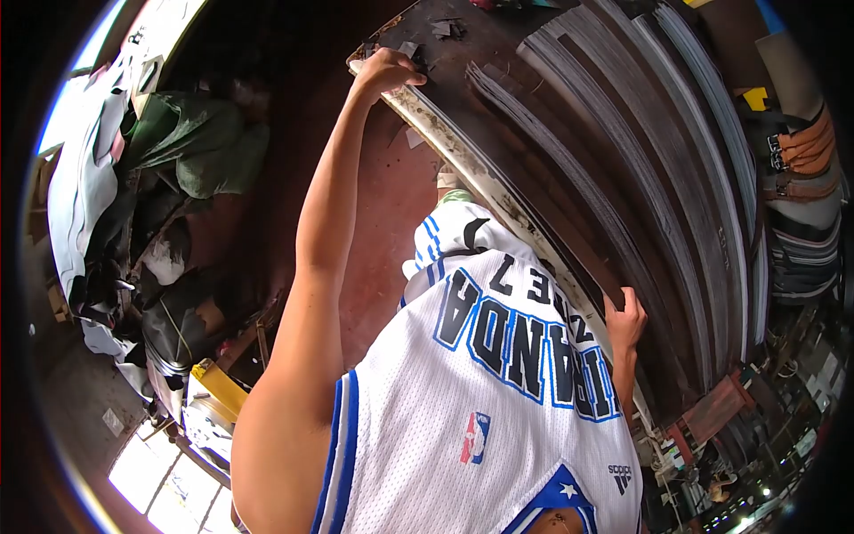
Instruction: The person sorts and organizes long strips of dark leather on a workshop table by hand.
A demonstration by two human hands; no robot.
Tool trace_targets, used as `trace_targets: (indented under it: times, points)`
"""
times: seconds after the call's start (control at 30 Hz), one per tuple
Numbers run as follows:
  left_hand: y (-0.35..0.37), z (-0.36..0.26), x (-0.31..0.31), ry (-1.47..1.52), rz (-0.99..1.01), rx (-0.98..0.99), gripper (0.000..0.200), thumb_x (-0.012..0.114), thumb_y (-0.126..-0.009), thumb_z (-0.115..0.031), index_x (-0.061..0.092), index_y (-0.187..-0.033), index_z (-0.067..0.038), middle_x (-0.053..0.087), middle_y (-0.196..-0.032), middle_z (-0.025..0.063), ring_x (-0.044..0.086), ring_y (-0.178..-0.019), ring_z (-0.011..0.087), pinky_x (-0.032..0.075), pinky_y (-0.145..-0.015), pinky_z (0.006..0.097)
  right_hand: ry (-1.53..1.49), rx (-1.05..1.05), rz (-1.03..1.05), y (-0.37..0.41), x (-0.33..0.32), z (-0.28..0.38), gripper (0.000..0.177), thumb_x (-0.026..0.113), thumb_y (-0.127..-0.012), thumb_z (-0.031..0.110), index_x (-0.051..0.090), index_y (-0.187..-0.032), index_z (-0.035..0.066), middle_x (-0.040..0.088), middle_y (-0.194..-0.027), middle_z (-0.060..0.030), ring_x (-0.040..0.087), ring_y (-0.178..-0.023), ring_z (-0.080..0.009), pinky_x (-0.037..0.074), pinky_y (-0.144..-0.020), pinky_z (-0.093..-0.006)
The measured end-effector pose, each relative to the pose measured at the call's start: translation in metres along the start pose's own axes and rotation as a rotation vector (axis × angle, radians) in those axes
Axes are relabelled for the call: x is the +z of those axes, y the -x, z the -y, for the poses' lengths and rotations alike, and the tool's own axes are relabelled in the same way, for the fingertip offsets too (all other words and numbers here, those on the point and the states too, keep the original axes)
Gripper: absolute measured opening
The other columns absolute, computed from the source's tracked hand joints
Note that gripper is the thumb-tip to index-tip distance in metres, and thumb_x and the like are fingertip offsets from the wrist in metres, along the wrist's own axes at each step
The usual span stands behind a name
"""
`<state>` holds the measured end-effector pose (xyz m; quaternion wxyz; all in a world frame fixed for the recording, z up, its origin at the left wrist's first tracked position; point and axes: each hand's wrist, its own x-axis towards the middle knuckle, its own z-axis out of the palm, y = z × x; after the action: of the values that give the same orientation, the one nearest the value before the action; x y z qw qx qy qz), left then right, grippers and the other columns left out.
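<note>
Spread apart, the left hand (pixel 389 73) and right hand (pixel 626 320) sit near opposite ends of a long, thin black strip (pixel 556 233) along the pale-edged brown table (pixel 464 166), seemingly for alignment, their grip unclear.

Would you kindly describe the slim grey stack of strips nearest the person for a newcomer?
Find the dark brown tabletop with the pale, worn edge. Beside the broad curved grey stacks lies the slim grey stack, closest to that edge and clearly narrower.

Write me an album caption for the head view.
Left hand and right hand at a worn table edge, beside stacks of long grey strips.
</note>
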<state>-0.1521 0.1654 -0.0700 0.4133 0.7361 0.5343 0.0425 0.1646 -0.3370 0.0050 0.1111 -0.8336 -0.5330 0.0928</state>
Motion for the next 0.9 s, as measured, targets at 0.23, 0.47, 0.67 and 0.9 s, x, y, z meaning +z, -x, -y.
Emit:
trace_targets:
  times: [0.23,0.47,0.67,0.9]
  points:
    - [-0.004,-0.008,-0.005,-0.032,0.051,-0.075,0.025,0.084,-0.072,-0.026,0.075,-0.088,-0.009,0.068,-0.072,0.0025,0.064,-0.066,0.0132,0.050,-0.056,0.0302,-0.010,-0.006,-0.005,0.001,0.003,-0.001,0.021,0.075,-0.085,0.018,0.062,-0.094,0.003,0.069,-0.086,-0.0194,0.068,-0.077,-0.0405,0.055,-0.063,-0.0420]
    - [-0.015,-0.006,-0.003,-0.095,0.055,-0.095,0.029,0.084,-0.066,-0.029,0.075,-0.086,-0.010,0.069,-0.069,0.0078,0.066,-0.061,0.0189,0.055,-0.058,0.0334,-0.006,-0.002,-0.003,0.000,0.001,-0.001,0.022,0.074,-0.086,0.019,0.062,-0.094,0.002,0.069,-0.085,-0.0201,0.068,-0.077,-0.0414,0.054,-0.064,-0.0424]
    - [-0.020,-0.004,-0.001,-0.112,0.093,-0.119,0.028,0.084,-0.068,-0.030,0.076,-0.087,-0.011,0.070,-0.069,0.0055,0.067,-0.062,0.0191,0.056,-0.062,0.0341,0.006,0.019,0.007,0.000,0.001,0.001,0.022,0.074,-0.085,0.018,0.062,-0.094,0.002,0.069,-0.086,-0.0200,0.068,-0.079,-0.0417,0.054,-0.065,-0.0436]
    - [-0.020,0.001,0.002,-0.058,0.085,-0.095,0.024,0.084,-0.071,-0.026,0.077,-0.087,-0.010,0.072,-0.070,0.0051,0.071,-0.064,0.0163,0.055,-0.059,0.0314,-0.024,0.049,0.037,0.003,0.002,-0.003,0.021,0.075,-0.083,0.015,0.063,-0.095,0.002,0.069,-0.087,-0.0200,0.067,-0.080,-0.0422,0.054,-0.067,-0.0447]
